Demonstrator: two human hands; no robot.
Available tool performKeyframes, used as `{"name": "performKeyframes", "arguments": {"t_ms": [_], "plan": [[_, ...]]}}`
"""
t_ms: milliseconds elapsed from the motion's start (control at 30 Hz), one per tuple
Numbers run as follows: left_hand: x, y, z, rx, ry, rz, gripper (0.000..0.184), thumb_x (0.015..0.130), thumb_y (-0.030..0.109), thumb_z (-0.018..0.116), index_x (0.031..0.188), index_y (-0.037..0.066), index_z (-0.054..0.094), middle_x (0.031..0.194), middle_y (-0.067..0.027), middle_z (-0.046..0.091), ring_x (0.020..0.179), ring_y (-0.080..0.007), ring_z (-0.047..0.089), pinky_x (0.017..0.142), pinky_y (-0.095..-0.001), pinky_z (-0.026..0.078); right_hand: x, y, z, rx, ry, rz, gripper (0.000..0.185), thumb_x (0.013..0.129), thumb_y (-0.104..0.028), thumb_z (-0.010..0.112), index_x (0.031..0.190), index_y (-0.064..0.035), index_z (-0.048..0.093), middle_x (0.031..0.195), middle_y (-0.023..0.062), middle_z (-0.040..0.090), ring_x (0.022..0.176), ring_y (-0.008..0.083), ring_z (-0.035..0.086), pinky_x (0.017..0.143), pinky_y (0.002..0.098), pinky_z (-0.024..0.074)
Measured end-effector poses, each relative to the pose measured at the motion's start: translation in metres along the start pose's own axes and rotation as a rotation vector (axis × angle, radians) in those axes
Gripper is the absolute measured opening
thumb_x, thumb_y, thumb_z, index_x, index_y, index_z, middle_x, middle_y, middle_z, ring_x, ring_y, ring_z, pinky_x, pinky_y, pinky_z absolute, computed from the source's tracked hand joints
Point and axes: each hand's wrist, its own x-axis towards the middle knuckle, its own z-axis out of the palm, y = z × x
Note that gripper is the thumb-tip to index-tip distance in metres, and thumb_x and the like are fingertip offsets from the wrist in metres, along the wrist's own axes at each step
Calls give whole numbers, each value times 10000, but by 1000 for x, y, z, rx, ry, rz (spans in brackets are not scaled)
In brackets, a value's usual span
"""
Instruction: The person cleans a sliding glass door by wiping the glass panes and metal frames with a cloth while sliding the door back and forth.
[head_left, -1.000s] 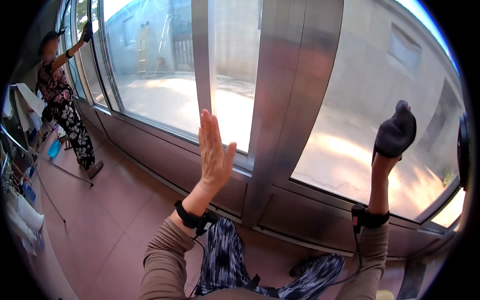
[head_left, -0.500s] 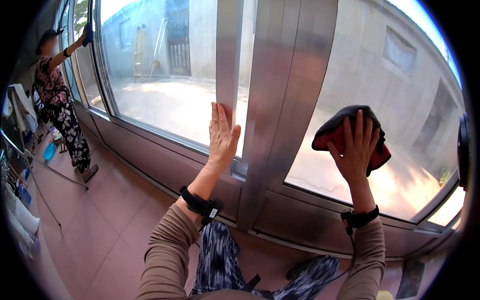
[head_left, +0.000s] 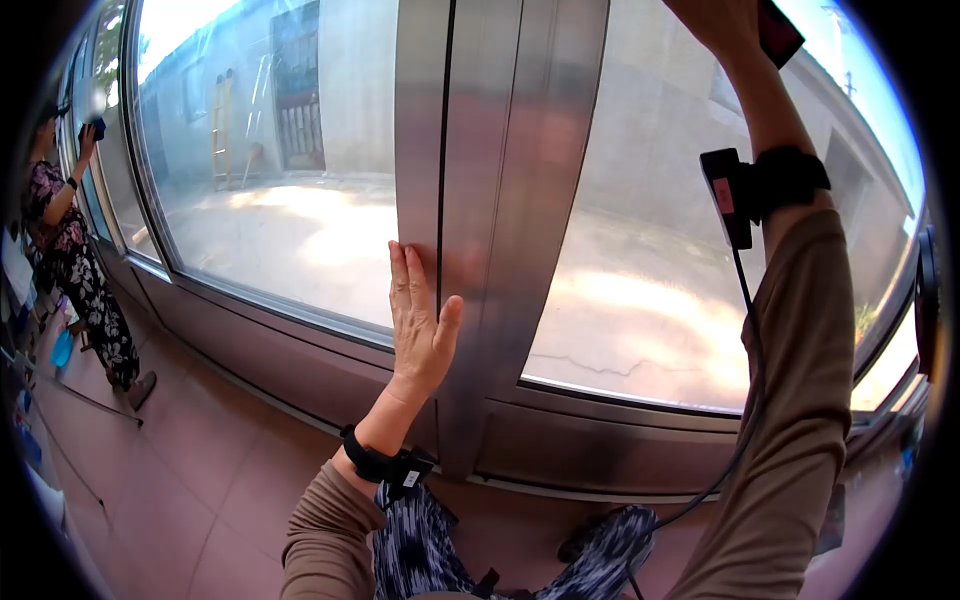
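My left hand (head_left: 422, 330) rests with fingers stretched against the metal edge of the sliding window frame (head_left: 420, 150), holding nothing. My right hand (head_left: 722, 22) is raised to the top edge of the view, its fingers cut off by the frame. Beside it shows a corner of the dark red and black cloth (head_left: 780, 36), at the upper part of the right glass pane (head_left: 650, 250). Whether the fingers grip the cloth or press it flat is out of sight. Black bands with small boxes are on both wrists.
At the far left another person (head_left: 80, 250) holds a dark blue cloth (head_left: 93, 130) at a window. A thin metal rack leg (head_left: 90, 400) and a blue basin (head_left: 62, 348) are near that person on the tiled floor (head_left: 200, 450). Outside, a ladder (head_left: 221, 130) leans against a wall.
My right hand has moved up the glass with the cloth, out toward the top edge. The left window frame has slid against the central post, with my left hand at its edge.
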Motion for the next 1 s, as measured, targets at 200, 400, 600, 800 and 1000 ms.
{"name": "performKeyframes", "arguments": {"t_ms": [200, 400, 600, 800, 1000], "plan": [[-6, -2, 3, -37, 4, 28, 861, 919, 650, 296, 1494, 48, 76, 1554, -185, 1, 1438, -339, 36, 1140, -460, 99, -113, -79, -58, 278, -242, -10, 534, 860, -362, 579, 1353, -184, 480, 1474, 76, 342, 1323, 313, 327, 1077, 545, 206], [-2, 0, -1, -25, 8, 2, 870, 916, 650, 317, 1493, 43, 82, 1557, -175, 28, 1437, -331, 66, 1143, -434, 113, -311, -151, -171, 579, -829, -193, 550, 818, -453, 612, 1316, -245, 506, 1447, 4, 371, 1273, 242, 353, 1044, 530, 254], [-9, -10, -18, -32, -93, 15, 836, 921, 619, 355, 1496, 69, 101, 1555, -176, 66, 1435, -330, 96, 1138, -462, 117, -350, -125, -188, 568, -802, -522, 559, 815, -362, 593, 1350, -269, 458, 1464, -69, 349, 1263, 120, 360, 1056, 374, 272], [-44, -40, 5, 203, 28, 226, 848, 883, 439, 579, 1488, 55, 125, 1538, -220, 95, 1417, -398, 124, 1114, -525, 164, -179, -42, -107, 484, -600, -209, 639, 743, -465, 691, 1315, -251, 504, 1467, 15, 359, 1334, 252, 324, 1098, 513, 204], [-51, -69, 21, 293, 171, 196, 909, 837, 437, 648, 1477, 32, 145, 1532, -238, 97, 1416, -417, 100, 1116, -540, 166, 15, -4, 6, 83, -102, -96, 662, 834, -414, 615, 1365, -61, 436, 1435, 177, 358, 1349, 356, 282, 1096, 498, 214]]}}
